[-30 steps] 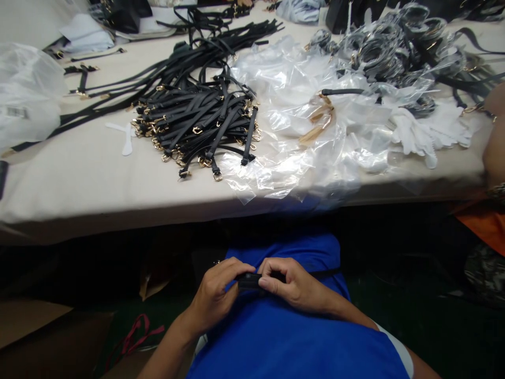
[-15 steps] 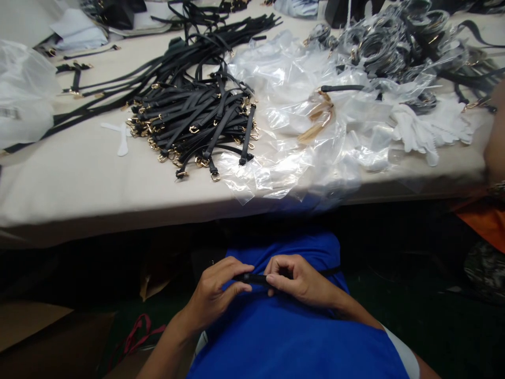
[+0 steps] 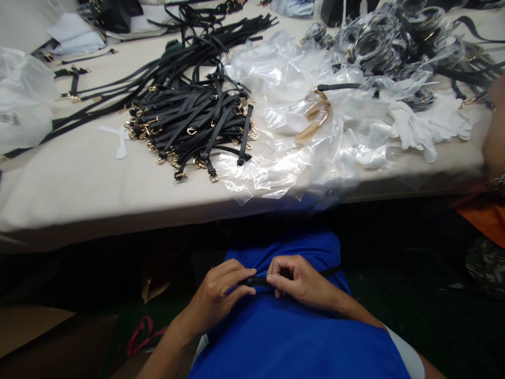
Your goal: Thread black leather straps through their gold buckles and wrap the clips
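Observation:
Over my lap, covered in blue cloth [image 3: 300,337], I hold a black strap [image 3: 258,281] between both hands. My left hand [image 3: 224,287] grips its left end with thumb and fingers. My right hand [image 3: 294,279] pinches the strap a short way to the right, its fingers curled. A length of black strap shows past my right wrist. Whatever is at the strap's left end is covered by my left fingers. On the table in front lies a pile of short black straps [image 3: 197,121] with gold-coloured buckles and clasps.
Clear plastic bags [image 3: 284,116] spread over the table's front edge. Behind them to the right are coiled straps in plastic [image 3: 371,47]. White gloves [image 3: 414,123] lie nearby. A white plastic bag [image 3: 23,100] sits far left. Another person's arm [image 3: 495,131] shows at the right edge.
My left hand has shifted slightly right along the strap, nearer my right hand. The view has tilted a little; the things on the table lie as before.

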`<state>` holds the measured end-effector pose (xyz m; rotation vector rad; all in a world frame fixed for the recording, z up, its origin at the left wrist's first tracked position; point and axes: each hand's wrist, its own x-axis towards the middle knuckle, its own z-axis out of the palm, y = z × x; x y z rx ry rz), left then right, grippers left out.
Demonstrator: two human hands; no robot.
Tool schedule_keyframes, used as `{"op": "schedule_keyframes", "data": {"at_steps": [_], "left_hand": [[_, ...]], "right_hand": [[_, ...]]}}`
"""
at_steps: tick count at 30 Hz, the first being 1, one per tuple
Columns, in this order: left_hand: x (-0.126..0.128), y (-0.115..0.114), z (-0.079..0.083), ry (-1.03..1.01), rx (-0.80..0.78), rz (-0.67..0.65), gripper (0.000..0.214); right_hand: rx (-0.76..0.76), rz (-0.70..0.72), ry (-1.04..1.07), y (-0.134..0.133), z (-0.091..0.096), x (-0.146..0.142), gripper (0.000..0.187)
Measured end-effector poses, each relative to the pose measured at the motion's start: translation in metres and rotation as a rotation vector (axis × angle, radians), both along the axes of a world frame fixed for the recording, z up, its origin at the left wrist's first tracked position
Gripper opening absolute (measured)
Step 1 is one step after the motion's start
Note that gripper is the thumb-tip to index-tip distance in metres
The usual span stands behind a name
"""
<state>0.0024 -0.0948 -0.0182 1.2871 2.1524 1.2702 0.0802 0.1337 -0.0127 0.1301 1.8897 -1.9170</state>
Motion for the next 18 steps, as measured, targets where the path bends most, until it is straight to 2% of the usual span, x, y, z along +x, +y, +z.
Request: {"op": "schedule_keyframes", "data": {"at_steps": [4,9,14,18], "left_hand": [[-0.001,0.001,-0.002,0.031,0.002,-0.030,0.039],[-0.003,0.001,-0.002,0.033,0.079,-0.040,0.039],[-0.001,-0.001,-0.011,0.088,-0.005,-0.055,0.038],[0.009,0.001,-0.020,0.091,-0.006,-0.061,0.034]], "right_hand": [[0.032,0.023,0.067,-0.002,0.000,0.000,0.023],[0.006,0.043,0.120,-0.006,-0.009,0.001,0.019],[0.164,0.061,0.325,-0.009,-0.018,0.007,0.016],[0.122,0.123,0.391,-0.010,-0.017,0.009,0.021]]}}
